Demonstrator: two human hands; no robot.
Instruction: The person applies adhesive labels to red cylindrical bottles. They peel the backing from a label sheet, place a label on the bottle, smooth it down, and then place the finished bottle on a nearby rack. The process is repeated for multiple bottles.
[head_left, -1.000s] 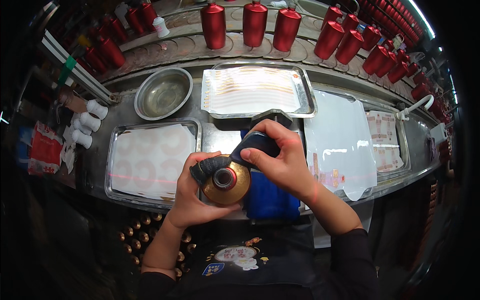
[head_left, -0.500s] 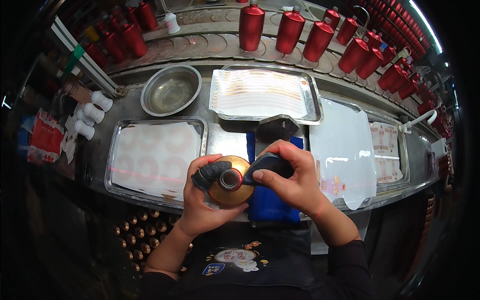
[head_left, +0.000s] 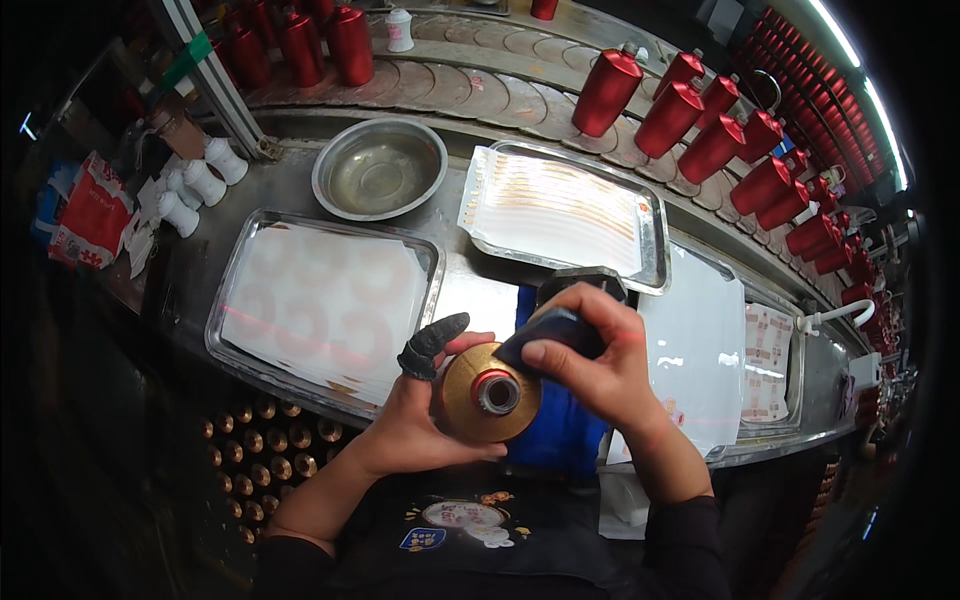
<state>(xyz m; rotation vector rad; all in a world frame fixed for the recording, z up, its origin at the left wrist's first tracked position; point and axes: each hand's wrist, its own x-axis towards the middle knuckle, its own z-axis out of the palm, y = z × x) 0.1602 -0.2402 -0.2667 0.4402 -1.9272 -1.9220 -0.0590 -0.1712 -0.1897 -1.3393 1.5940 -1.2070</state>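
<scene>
A bottle [head_left: 458,408] with a gold shoulder and a red ring at its dark, open neck is tilted so its mouth points up toward me. My left hand [head_left: 405,430] grips its side, thumb near me. One finger in a black finger cot [head_left: 432,346] sticks up, off the bottle. In my right hand [head_left: 612,370] is a dark, flat, scraper-like pad [head_left: 562,335], pinched between thumb and fingers. Its edge touches the far right of the gold shoulder. Beneath the hands lies a blue cloth [head_left: 560,435], with a dark block [head_left: 585,280] behind it.
Sheets of ring-shaped decals lie in a left metal tray [head_left: 215,340]; another tray [head_left: 655,275] holds striped sheets. A metal bowl [head_left: 325,185] stands behind. Red bottles [head_left: 672,118] line the far conveyor [head_left: 480,90]. White sheets [head_left: 695,350] lie to the right. Gold-topped bottles [head_left: 275,440] stand below the bench.
The finger with the cot has lifted off the gold shoulder. The pad has shifted from beside the neck to the shoulder's far edge. The whole view has turned and shifted somewhat.
</scene>
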